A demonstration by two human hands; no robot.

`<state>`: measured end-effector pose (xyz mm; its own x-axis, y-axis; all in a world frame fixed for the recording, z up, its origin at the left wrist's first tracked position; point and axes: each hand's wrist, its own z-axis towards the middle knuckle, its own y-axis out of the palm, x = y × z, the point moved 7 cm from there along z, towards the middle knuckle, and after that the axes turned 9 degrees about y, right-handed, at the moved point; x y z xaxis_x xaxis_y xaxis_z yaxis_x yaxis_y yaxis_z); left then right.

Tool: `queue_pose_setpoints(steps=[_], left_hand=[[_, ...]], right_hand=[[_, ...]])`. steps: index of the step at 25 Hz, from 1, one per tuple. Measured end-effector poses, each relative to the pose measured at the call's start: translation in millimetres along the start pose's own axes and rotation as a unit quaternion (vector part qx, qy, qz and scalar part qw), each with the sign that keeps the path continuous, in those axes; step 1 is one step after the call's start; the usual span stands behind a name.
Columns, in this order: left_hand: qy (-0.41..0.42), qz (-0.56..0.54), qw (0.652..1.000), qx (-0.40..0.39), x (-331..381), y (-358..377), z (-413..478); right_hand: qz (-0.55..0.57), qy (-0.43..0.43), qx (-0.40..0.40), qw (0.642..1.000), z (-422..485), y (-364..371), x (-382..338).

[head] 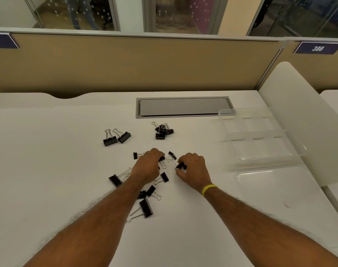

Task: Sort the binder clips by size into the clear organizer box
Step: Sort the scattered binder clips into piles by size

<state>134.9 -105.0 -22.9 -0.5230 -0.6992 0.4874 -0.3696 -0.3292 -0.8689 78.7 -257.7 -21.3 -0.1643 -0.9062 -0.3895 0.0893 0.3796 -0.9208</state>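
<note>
Pinching a small clip (181,166) with the right hand (193,168), thumb and fingertips closing on its black body. The left hand (148,166) is curling down on a second small clip (162,158) and looks to be gripping it, wire handles trailing toward me. I can't tell whether either clip is off the bench (58,170) yet.

Pre-sorting is already showing: two large clips (116,137) are lying side by side at far left, and a small pile (162,130) is sitting further back in the middle. The loose scatter is lying around and under the forearms, including a large clip (146,208) near the left arm. The organizer box (260,149) is sitting open, well to the right of both hands, with its lid (270,180) lying flat on the near side. Its compartments look bare, though clear plastic on white is making that hard to read.

How I'm judging the step:
- Grip the black bodies, not the wire loops, since the loops are swinging and snagging on neighbours.
- Lift straight up, because another clip (172,155) is lying just beside both hands and its handles may be tangling.
- Check size against the two groups before committing.
- Route the right hand to the box, since it's the nearer side, and let the left keep feeding.
- Pick one compartment per size now, as the dividers are nearly invisible.
</note>
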Motion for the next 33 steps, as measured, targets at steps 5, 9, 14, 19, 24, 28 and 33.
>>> queue_pose_setpoints(steps=[5,9,14,19,24,28,33], left_hand=[[0.039,0.070,0.994,-0.077,5.5,4.3,20.9],[0.062,0.102,0.987,-0.106,-2.0,10.3,29.6],[0.096,0.091,0.986,-0.102,-12.0,14.4,32.2],[0.109,0.075,0.986,-0.098,-16.3,12.2,34.9],[0.101,0.045,0.993,-0.029,-17.7,-5.9,28.6],[0.047,-0.017,0.997,0.053,-11.0,-13.4,37.8],[0.012,-0.073,0.993,0.092,18.7,-5.9,71.7]], right_hand=[[0.122,0.147,0.044,0.981,33.0,-18.2,40.1],[0.087,0.193,0.016,0.977,60.8,-14.4,59.0],[0.044,0.201,0.000,0.979,82.9,-3.7,65.7],[0.100,0.190,0.038,0.976,73.0,-5.7,65.3],[0.120,0.106,0.043,0.986,23.4,0.6,45.7],[0.076,0.086,-0.040,0.993,3.9,20.1,40.2],[0.154,0.131,0.024,0.979,10.9,-5.0,59.1]])
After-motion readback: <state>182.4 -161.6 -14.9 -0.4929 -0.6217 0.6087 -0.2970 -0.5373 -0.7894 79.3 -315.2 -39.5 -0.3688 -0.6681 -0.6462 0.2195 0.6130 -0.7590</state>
